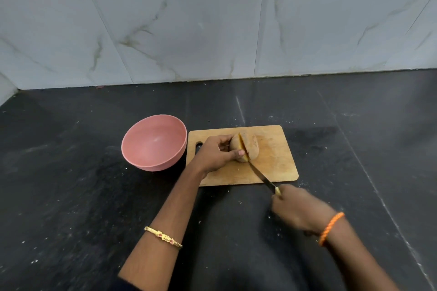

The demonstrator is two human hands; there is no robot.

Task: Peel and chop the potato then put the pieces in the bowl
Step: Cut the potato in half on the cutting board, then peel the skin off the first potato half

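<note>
Dark stone counter carries a cutting board (272, 165), where the left hand (214, 152) grips the seemingly unpeeled potato (248, 149) and the right hand (295, 205), clamped on the knife (260, 173), makes a first cut; the bowl (153, 143) just left of the board holds nothing.

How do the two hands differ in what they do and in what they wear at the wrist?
The left hand holds the potato on the cutting board; the right hand grips the knife, below the board over the counter. The left forearm wears a gold bangle; the right wrist wears an orange band. The left hand looks sharp; the right looks blurred. Both are bare.
</note>
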